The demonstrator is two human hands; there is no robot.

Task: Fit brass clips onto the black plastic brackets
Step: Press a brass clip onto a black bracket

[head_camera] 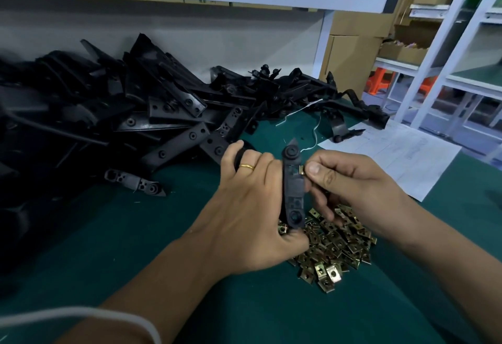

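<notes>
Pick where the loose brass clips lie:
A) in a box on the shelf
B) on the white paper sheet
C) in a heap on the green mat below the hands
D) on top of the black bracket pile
C: the clips lie heaped on the green mat, just under the right hand and beside the left hand.

bracket pile (pixel 81 115): left part blurred, cut by edge | clip (pixel 301 169): mostly hidden by thumb
</notes>
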